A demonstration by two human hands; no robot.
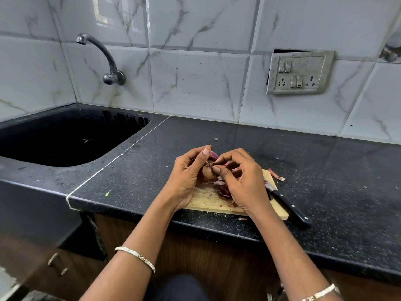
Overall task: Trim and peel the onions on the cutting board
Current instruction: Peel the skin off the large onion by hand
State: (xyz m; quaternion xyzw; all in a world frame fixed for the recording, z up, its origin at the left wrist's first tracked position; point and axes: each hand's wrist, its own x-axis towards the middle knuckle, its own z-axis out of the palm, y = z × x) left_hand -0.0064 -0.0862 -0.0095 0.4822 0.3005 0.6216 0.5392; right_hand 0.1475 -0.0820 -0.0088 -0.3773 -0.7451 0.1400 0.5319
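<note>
A red onion (208, 170) with papery brown skin is held above the wooden cutting board (208, 203). My left hand (187, 178) grips it from the left, thumb up over its top. My right hand (240, 179) pinches the skin at the onion's end between thumb and fingertips. Loose purple peels (223, 190) lie on the board under my right hand. A black-handled knife (286, 205) lies along the board's right edge, blade partly hidden by my right hand.
The black stone counter (282, 153) carries the board near its front edge. A black sink (71, 137) and wall tap (102, 57) are at left. Peel scraps (276, 175) lie right of the board. A switch panel (300, 72) is on the tiled wall.
</note>
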